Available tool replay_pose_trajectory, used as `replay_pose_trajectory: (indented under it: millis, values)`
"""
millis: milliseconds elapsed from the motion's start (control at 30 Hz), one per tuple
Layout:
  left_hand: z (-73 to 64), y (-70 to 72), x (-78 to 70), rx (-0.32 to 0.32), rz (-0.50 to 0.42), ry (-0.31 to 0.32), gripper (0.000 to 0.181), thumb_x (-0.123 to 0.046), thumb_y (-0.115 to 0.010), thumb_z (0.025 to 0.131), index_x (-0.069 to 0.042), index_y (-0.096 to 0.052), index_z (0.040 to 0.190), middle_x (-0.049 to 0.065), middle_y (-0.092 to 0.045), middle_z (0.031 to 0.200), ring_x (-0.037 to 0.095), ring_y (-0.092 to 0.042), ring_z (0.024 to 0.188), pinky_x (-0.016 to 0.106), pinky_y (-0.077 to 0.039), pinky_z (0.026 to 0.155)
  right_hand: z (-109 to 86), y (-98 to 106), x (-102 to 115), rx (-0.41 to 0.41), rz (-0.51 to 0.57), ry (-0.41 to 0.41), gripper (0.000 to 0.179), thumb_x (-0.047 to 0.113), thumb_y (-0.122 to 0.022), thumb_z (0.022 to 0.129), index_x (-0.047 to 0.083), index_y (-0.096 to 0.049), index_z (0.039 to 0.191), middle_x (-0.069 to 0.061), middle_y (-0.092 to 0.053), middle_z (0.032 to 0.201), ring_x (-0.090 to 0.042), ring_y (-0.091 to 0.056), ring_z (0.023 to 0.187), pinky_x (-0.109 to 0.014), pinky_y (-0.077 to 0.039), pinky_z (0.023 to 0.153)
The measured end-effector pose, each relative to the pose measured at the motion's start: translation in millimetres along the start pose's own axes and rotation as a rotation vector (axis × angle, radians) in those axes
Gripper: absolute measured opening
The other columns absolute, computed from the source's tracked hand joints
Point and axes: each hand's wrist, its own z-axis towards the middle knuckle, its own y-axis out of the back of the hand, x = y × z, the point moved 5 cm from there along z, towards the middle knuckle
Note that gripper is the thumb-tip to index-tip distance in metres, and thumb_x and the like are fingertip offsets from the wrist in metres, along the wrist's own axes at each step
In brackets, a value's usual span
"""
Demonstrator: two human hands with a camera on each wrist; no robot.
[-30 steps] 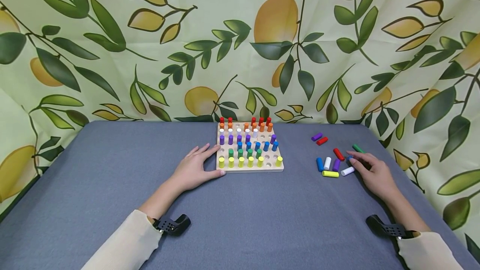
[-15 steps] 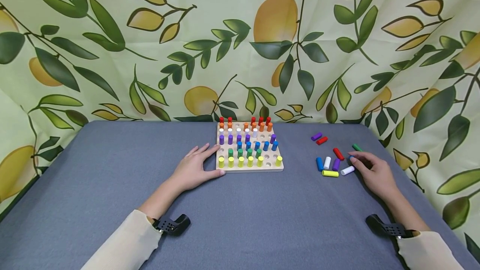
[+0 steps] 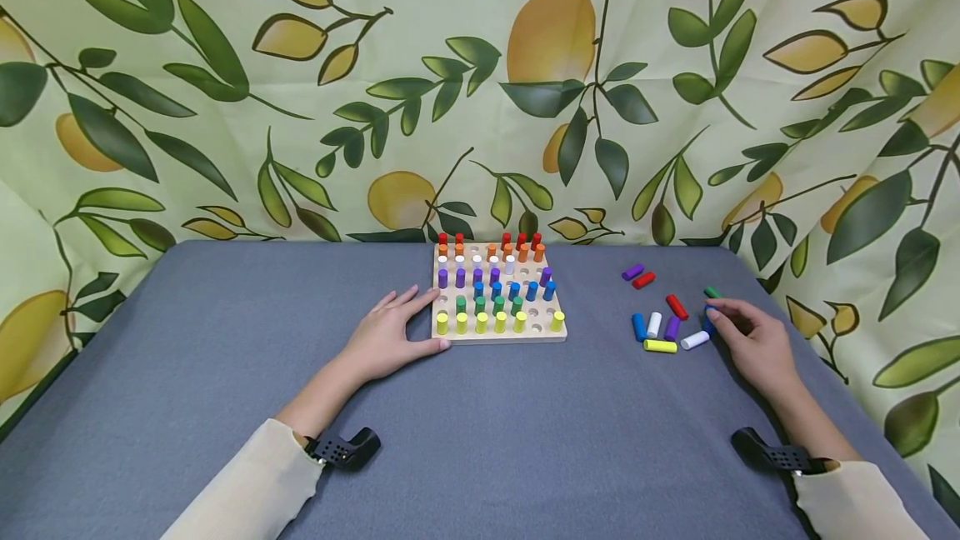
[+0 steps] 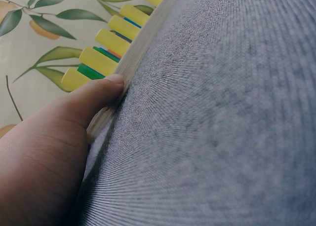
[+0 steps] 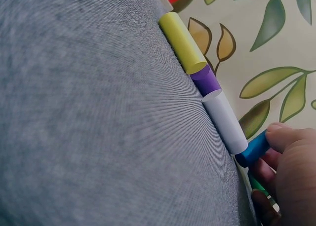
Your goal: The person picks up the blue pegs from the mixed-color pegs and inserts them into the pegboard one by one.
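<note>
A wooden pegboard [image 3: 498, 339] holds rows of red, orange, white, purple, blue, green and yellow pegs. At its left side, my left hand [image 3: 386, 340] rests with fingers spread, the thumb against the front corner; the left wrist view shows the thumb [image 4: 108, 88] on the board's edge beside yellow pegs [image 4: 98, 60]. Over to the right, my right hand [image 3: 757, 348] pinches a blue peg [image 5: 253, 149] between thumb and fingers, tilted close to the cloth. Beside it lie a white peg [image 3: 694, 340] and a green peg [image 3: 712, 292], the latter partly behind the fingers.
Loose pegs lie left of my right hand: a red peg [image 3: 677, 307], a purple peg [image 3: 672, 328], a yellow peg [image 3: 660, 347], a blue peg [image 3: 638, 327] and several others. A grey cloth [image 3: 562, 440] covers the table. A leaf-patterned curtain [image 3: 450, 132] stands behind it.
My right hand has shifted slightly right with the blue peg, which now shows more of its length below the fingertips. My left hand stays at the board.
</note>
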Motion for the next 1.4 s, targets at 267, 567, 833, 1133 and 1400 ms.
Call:
replay_pose_trajectory:
  millis: [267, 567, 833, 1133, 1400]
  values:
    - [-2.1, 3.1, 2.6, -0.002, 0.0, 0.011, 0.085, -0.063, -0.071, 0.084, -0.025, -0.043, 0.155, 0.02, -0.039, 0.16, 0.05, -0.031, 0.15, 0.069, -0.028, 0.118, 1.7, -2, 3, -0.024, 0.002, 0.004, 0.033, 0.027, -0.059, 0.103, 0.002, -0.07, 0.122, 0.04, -0.049, 0.087, 0.009, -0.047, 0.074, -0.012, -0.038, 0.062]
    - [-4.6, 6.3, 4.5, 0.002, 0.005, 0.023, 0.086, -0.063, -0.07, 0.084, -0.024, -0.043, 0.155, 0.02, -0.038, 0.161, 0.051, -0.03, 0.149, 0.07, -0.028, 0.117, 2.7, -5, 5, -0.037, 0.025, 0.027, 0.031, 0.024, -0.06, 0.102, 0.001, -0.07, 0.121, 0.046, -0.049, 0.09, 0.021, -0.05, 0.078, -0.005, -0.04, 0.065]
    - [-5.0, 7.7, 2.5, 0.004, -0.002, 0.025, 0.085, -0.062, -0.07, 0.084, -0.024, -0.042, 0.156, 0.019, -0.038, 0.161, 0.05, -0.03, 0.15, 0.069, -0.028, 0.119, 4.9, -1, 10, -0.069, 0.041, 0.01, 0.031, 0.024, -0.06, 0.102, 0.0, -0.07, 0.119, 0.045, -0.051, 0.086, 0.021, -0.051, 0.074, -0.005, -0.042, 0.06]
    - [-1.8, 0.3, -1.9, 0.024, -0.015, 0.018, 0.084, -0.062, -0.071, 0.085, -0.026, -0.042, 0.156, 0.017, -0.039, 0.162, 0.049, -0.029, 0.151, 0.067, -0.027, 0.12, 7.2, 20, 29, -0.088, 0.114, 0.017, 0.033, 0.021, -0.061, 0.102, -0.005, -0.066, 0.121, 0.044, -0.057, 0.085, 0.02, -0.057, 0.075, -0.004, -0.044, 0.061]
    - [-0.9, 1.0, -1.5, 0.025, -0.001, 0.0, 0.083, -0.061, -0.07, 0.086, -0.026, -0.042, 0.156, 0.019, -0.038, 0.161, 0.05, -0.029, 0.151, 0.067, -0.027, 0.12, 18.8, 21, 73, -0.074, 0.149, 0.084, 0.033, 0.022, -0.061, 0.102, 0.001, -0.067, 0.126, 0.041, -0.061, 0.092, 0.015, -0.056, 0.077, -0.009, -0.042, 0.058]
